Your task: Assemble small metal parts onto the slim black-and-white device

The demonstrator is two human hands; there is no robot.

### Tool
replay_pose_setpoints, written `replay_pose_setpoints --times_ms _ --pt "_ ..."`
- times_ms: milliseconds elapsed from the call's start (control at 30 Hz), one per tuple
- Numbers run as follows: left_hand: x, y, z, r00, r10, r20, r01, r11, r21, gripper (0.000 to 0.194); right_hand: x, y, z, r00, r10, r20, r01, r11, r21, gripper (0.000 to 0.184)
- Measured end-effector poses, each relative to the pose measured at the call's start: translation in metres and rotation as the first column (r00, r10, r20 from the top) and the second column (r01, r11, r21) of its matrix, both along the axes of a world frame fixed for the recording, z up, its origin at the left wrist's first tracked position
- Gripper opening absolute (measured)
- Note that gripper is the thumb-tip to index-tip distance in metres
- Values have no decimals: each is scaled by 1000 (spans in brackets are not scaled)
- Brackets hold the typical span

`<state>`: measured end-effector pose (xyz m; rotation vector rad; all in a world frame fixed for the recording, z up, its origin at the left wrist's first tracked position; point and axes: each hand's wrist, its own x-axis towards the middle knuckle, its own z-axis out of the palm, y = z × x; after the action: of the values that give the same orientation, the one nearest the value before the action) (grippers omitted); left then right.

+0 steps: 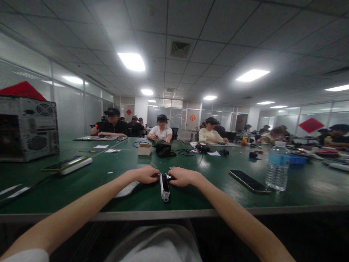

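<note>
A slim black and silver device (164, 188) lies lengthwise on the green table between my hands, its narrow rounded end towards me. My left hand (147, 174) is closed at the left of the device's far end, fingers curled down; a thin pale sliver shows just above it, and what the fingertips pinch is too small to name. From the right, my right hand (182, 177) is closed too, thumb and fingers at a small shiny metal part (168, 177) by the device's far end. Its grip is partly hidden.
To the right are a phone (249, 181) and a water bottle (278, 167). A computer case (28, 127) and a green-edged device (67, 163) stand left. Ahead are a small cardboard box (144, 149), a black device (163, 148) and cables. Several people sit across the table.
</note>
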<state>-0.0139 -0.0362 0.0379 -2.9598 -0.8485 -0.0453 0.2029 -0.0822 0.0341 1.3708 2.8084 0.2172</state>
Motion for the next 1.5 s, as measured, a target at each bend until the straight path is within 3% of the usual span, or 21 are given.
replay_pose_setpoints --times_ms 633,1167,1500 --pt "0 1 1 1000 -20 18 21 999 -29 21 -6 -17 8 997 -78 15 78 996 -36 35" --pt "-4 9 -6 998 -37 55 39 998 -42 19 1 8 -2 991 9 -133 -8 1000 6 19" --pt "-4 6 -4 998 -27 54 30 998 -54 19 5 17 -5 970 18 -243 -32 998 -54 17"
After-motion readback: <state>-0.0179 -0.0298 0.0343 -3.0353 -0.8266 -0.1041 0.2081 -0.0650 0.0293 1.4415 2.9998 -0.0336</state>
